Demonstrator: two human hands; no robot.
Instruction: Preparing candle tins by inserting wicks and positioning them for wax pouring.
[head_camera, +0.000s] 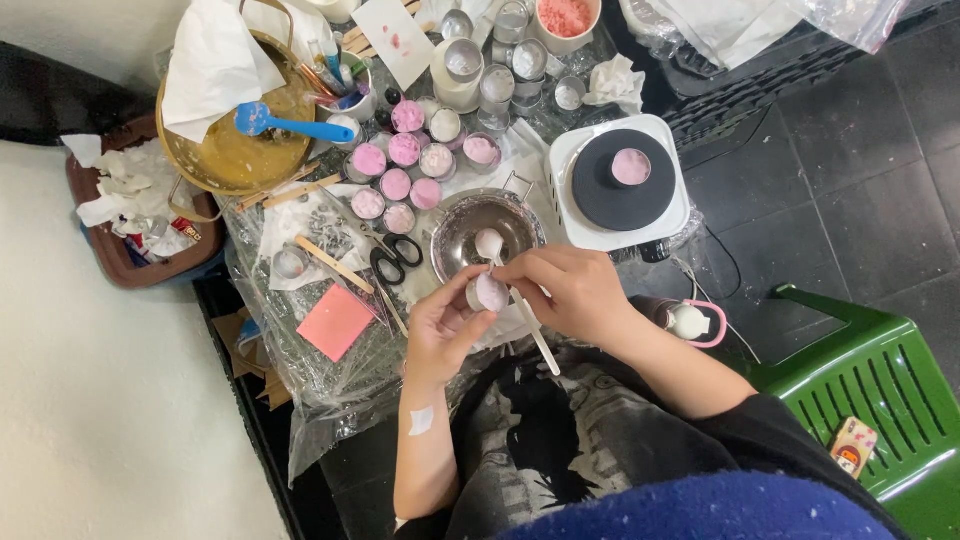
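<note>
While the left hand (440, 325) cups a small round tin (489, 292) of pale pink fill just below the steel bowl (487, 228), the right hand (570, 290) pinches a white spoon (510, 290) over it, scoop end in the bowl; filled pink tins (405, 170) above-left of bowl; pink square notepad (335, 322) lower-left; white hotplate (620, 180) right; small patterned packet (853, 446) on green chair (880, 390), far lower-right

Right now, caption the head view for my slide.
Left hand holds a small pink-filled tin; right hand holds a white spoon over it.
</note>
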